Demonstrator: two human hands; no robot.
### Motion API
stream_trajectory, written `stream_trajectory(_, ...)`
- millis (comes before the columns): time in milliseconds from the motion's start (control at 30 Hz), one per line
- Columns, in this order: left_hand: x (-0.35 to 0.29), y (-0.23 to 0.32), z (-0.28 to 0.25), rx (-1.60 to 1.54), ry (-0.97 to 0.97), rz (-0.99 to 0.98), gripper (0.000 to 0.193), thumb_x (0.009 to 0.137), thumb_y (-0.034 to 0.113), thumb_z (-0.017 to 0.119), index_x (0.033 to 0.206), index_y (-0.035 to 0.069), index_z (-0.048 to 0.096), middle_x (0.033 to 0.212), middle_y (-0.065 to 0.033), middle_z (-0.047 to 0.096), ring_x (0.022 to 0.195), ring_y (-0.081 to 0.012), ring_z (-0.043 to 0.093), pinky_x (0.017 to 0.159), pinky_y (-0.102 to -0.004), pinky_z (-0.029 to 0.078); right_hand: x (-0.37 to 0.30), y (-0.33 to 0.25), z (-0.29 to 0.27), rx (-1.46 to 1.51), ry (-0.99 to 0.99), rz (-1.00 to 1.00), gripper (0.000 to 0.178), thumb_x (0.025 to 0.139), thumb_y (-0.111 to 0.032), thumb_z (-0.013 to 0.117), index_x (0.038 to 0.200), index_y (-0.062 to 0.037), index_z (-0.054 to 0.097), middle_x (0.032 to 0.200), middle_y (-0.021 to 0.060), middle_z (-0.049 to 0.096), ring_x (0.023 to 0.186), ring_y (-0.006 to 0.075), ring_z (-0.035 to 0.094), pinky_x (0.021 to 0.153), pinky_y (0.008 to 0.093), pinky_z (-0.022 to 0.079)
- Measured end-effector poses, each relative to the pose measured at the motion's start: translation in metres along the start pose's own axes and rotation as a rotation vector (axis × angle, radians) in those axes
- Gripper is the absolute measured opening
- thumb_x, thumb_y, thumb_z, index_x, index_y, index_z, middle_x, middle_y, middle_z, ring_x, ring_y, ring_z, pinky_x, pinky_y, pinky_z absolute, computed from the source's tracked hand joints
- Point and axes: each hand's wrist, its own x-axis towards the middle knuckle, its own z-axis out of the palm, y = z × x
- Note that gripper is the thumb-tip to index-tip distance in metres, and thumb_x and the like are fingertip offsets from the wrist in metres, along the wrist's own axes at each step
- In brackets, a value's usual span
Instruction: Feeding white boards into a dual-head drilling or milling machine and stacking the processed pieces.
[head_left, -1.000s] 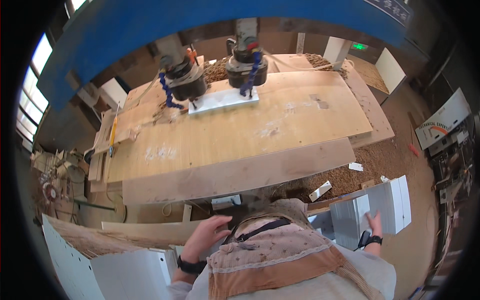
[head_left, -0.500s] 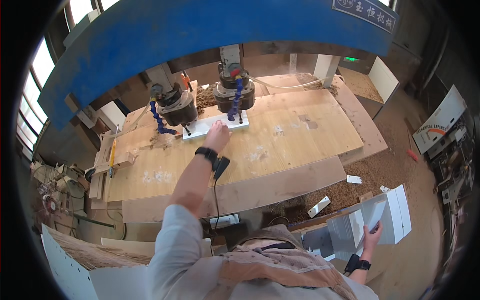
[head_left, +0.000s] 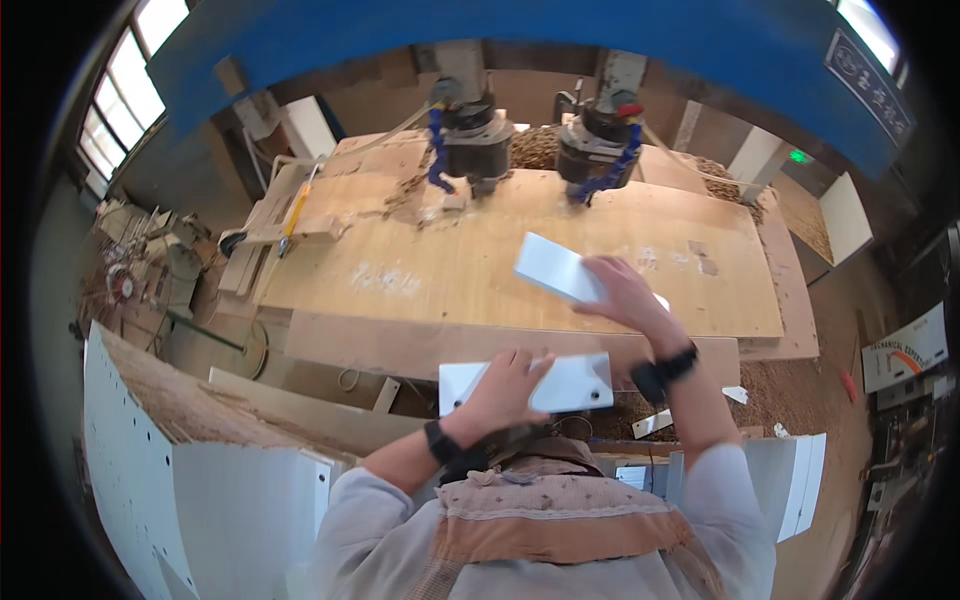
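My left hand [head_left: 505, 388] grips a white rectangular panel [head_left: 583, 372] close to my body, just off the table's near edge. Dark round holes show near both ends of this panel. Over the wooden worktable [head_left: 450, 275], my right hand [head_left: 625, 295] is closed on a second white panel [head_left: 548, 264], tilted with its far end toward the drill heads. No holes can be seen on its visible face. Two dark drill heads [head_left: 478, 148] with blue hoses [head_left: 612, 172] hang above the table's far part, both apart from the panels.
A blue machine beam [head_left: 400, 40] spans the top. A yellow-handled tool [head_left: 297, 212] lies by a wooden guide block [head_left: 320, 228] at the table's left. White panels [head_left: 800, 485] stand at lower right; a holed white board [head_left: 130, 450] stands at lower left. Wood shavings [head_left: 535, 148] lie behind the drills.
My left hand has drawn the holed panel from under the drills toward me. My right hand has come up from the panel stack to above the table with another panel. The view has shifted.
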Motion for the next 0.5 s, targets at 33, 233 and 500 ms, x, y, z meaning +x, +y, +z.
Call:
stream_trajectory(33,-0.025,0.003,-0.001,-0.026,0.103,0.035,0.085,0.060,0.038,0.080,0.132,0.007,0.048,0.111,-0.0189,0.050,0.105,-0.0360,0.049,0.091,-0.0436,0.042,0.030,-0.003,0.018,0.000,-0.069,0.012,0.067,0.070,-0.037,0.077,0.124,-0.0045,0.054,0.123,0.0187,0.055,0.118,0.0347,0.050,0.101,0.0420,0.040)
stream_trajectory(233,-0.169,0.024,-0.035,-0.115,0.200,-0.445,0.076,0.056,0.033,0.084,0.124,0.012,0.059,0.118,-0.0167,0.050,0.103,-0.0351,0.052,0.087,-0.0426,0.044,0.181,0.062,0.091,-0.418,-0.163,-0.048,0.045,0.076,-0.026,0.068,0.114,-0.0048,0.056,0.118,0.0169,0.056,0.114,0.0325,0.051,0.098,0.0386,0.043)
stream_trajectory(500,-0.319,0.070,-0.026,0.035,0.488,-1.213,0.073,0.055,0.023,0.082,0.124,0.012,0.059,0.118,-0.0161,0.049,0.105,-0.0338,0.053,0.091,-0.0402,0.045,0.231,0.083,0.091,-0.295,-0.200,0.021,0.076,0.073,-0.025,0.074,0.136,0.0023,0.042,0.133,0.0229,0.050,0.125,0.0334,0.047,0.107,0.0371,0.038)
